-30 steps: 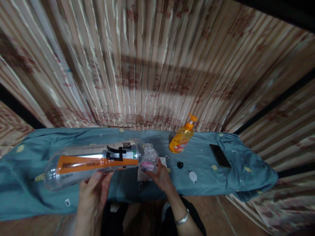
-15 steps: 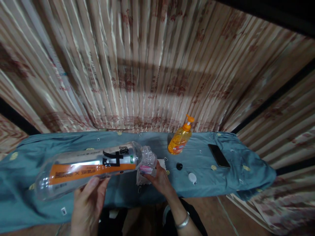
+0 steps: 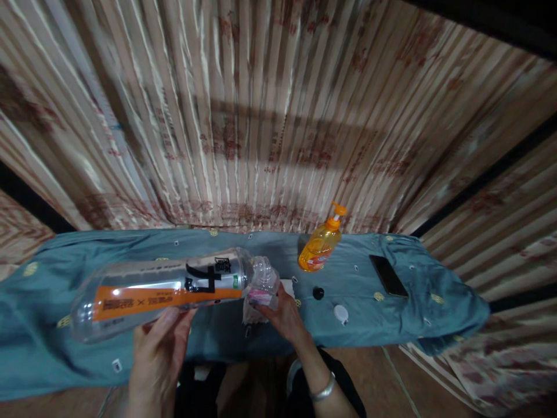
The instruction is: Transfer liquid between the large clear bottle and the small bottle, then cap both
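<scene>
Raised slightly at its base since the earlier frame, a large clear bottle [image 3: 156,293] lies sideways above the covered table [image 3: 374,328] in the head view, the left hand [image 3: 159,348] gripping underneath, apparently for support; the right hand [image 3: 285,313] steadies a small clear bottle [image 3: 265,284] beside its neck.

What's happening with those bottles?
A person's left hand holds a big clear bottle tilted on its side, its neck end at a small clear bottle in the right hand. A pump bottle of orange liquid, a black cap, a white cap and a phone rest on the cloth.
</scene>
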Demonstrator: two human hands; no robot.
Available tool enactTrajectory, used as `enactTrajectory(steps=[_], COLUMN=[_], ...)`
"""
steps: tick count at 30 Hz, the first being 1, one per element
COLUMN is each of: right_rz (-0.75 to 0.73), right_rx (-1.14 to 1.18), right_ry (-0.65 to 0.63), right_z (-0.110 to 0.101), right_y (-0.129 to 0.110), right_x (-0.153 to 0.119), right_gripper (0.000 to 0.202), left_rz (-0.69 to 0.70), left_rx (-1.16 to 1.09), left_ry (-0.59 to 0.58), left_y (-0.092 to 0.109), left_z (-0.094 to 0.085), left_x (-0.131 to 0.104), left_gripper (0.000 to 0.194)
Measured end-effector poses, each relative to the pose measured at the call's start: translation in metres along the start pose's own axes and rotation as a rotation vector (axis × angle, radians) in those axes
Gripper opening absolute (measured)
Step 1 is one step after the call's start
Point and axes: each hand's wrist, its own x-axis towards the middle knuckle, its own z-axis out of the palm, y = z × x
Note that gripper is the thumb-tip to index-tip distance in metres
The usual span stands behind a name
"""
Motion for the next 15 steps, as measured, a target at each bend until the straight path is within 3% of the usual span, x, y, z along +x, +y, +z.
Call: enactTrajectory(steps=[6,15], right_rz=[-0.019,-0.020], right_rx=[-0.033,-0.033], right_ry=[0.013,0.017], right_z=[0.0006,0.0009], right_y=[0.0041,0.0068], right_x=[-0.0006,-0.0007], right_gripper=[0.065,0.065], left_rz=[0.056,0.007], left_rx=[0.015,-0.083], left_ry=[-0.029,-0.010], left_y=[-0.0011,0.0023], left_z=[-0.0004,0.0062], left_x=[-0.0010,-0.0047], left_gripper=[0.043,0.050])
